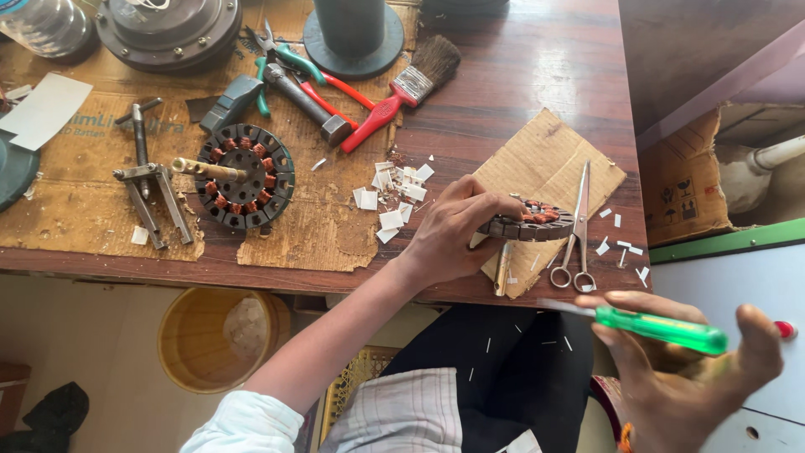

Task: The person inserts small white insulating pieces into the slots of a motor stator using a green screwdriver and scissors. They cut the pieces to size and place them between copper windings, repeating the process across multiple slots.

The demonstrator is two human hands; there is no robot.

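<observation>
My left hand (453, 231) grips a round motor stator (537, 225) with copper windings, holding it on edge over a cardboard piece (545, 164) at the table's front edge. My right hand (683, 369) is off the table to the lower right, closed on a screwdriver with a green translucent handle (662, 329); its metal shaft points left toward the stator. Scissors (577, 231) lie on the cardboard just right of the stator. A small metal shaft (501, 270) rests below the stator.
A second stator with a shaft (243, 176) lies on worn cardboard at left, beside a gear puller (151, 189). Pliers, a hammer and a red-handled brush (402, 88) lie behind. White paper scraps (390, 193) litter the middle. A yellow bucket (218, 335) sits under the table.
</observation>
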